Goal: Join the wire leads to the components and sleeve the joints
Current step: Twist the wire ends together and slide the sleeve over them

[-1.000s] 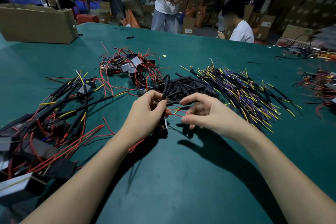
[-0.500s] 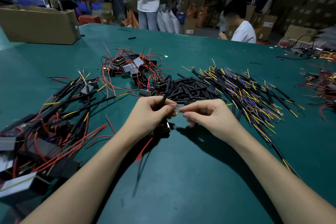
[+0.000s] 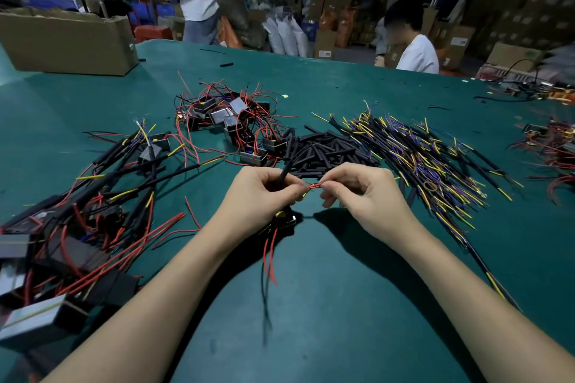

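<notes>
My left hand [image 3: 261, 196] grips a black sleeve [image 3: 283, 172] and a small black component [image 3: 284, 219] just above the green table [image 3: 342, 305], while my right hand [image 3: 367, 196] pinches the red wire ends [image 3: 315, 186] meeting between my fingertips. Loose sleeves [image 3: 326, 149] lie piled just beyond.

A factory assembly floor: a broad green worktable [image 3: 342, 305] strewn with wire bundles [image 3: 420, 158] and boxed components [image 3: 230, 115], workers beyond its far edge, stacked cardboard cartons [image 3: 529, 9] filling the warehouse space behind them.
</notes>
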